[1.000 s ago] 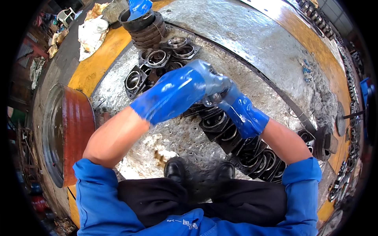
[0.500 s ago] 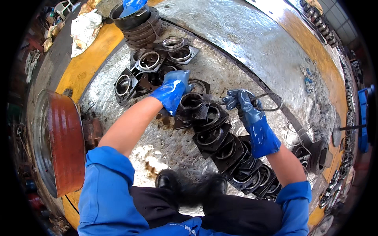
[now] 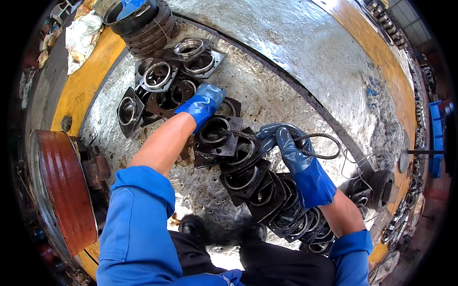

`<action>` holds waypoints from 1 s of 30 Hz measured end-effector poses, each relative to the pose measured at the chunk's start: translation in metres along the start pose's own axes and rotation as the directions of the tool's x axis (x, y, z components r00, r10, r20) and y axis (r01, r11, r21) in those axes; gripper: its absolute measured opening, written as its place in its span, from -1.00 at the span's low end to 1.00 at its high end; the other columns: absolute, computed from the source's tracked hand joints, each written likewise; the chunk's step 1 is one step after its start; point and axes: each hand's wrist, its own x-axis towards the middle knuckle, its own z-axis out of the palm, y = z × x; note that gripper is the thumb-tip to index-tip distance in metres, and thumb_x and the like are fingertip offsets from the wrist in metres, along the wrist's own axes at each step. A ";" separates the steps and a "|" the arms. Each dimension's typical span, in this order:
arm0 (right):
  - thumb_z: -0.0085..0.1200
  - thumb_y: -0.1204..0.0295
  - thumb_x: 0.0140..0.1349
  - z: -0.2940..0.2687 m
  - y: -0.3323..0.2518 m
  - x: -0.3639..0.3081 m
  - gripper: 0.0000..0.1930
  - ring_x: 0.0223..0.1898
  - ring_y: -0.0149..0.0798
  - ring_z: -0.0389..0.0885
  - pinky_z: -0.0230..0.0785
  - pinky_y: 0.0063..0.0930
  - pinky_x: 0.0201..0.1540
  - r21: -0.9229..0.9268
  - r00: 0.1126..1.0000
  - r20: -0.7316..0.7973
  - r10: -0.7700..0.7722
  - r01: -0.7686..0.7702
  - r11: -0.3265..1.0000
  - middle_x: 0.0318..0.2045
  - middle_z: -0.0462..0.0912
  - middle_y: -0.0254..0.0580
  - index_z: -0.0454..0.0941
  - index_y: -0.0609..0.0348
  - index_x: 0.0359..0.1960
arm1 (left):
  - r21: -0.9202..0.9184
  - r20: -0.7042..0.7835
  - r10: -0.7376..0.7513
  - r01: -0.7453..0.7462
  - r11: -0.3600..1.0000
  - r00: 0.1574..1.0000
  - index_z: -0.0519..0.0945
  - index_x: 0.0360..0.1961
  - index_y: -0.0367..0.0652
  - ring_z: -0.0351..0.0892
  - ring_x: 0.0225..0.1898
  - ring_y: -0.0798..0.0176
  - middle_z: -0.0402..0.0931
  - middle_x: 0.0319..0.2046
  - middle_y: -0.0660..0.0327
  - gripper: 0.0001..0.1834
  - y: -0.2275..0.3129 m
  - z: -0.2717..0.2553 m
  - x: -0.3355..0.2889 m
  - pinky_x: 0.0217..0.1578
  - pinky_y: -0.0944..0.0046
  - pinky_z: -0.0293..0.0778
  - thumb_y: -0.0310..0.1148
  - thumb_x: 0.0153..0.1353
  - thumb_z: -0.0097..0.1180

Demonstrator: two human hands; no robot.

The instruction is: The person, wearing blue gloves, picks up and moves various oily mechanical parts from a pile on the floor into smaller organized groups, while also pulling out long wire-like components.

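My right hand, in a blue rubber glove, is closed round a dark wire rope. The rope bends into a loop on the hand's right; to the left it runs into the ring of a black metal flange. My left hand, gloved alike, is curled beside a flange beyond that one. Its fingertips are turned down out of sight, so what they grip is hidden. A row of overlapping square flanges with round openings stretches from there toward the lower right, passing under my right forearm.
More flanges are piled at the far left, before a stack of dark round drums topped by a black basin. A large rusty-red drum stands at the left. A dark ring-shaped part lies at the right.
The rope now reaches from my right hand into a flange ring, and that hand has moved a little left and nearer. My whole view has shifted slightly; the left hand remains by the flanges.
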 end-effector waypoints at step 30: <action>-0.06 0.27 0.54 0.014 -0.014 -0.044 -0.68 -0.07 -0.40 0.61 0.46 -0.43 0.09 -0.172 0.999 0.040 0.014 -0.007 0.985 -0.14 0.69 -0.24 0.59 0.21 0.11 | 0.035 0.075 -0.083 0.080 0.996 0.994 0.72 0.05 -0.07 0.69 0.09 0.09 0.69 0.05 0.12 -0.67 0.008 -0.014 -0.004 0.10 0.05 0.56 -0.34 0.34 0.06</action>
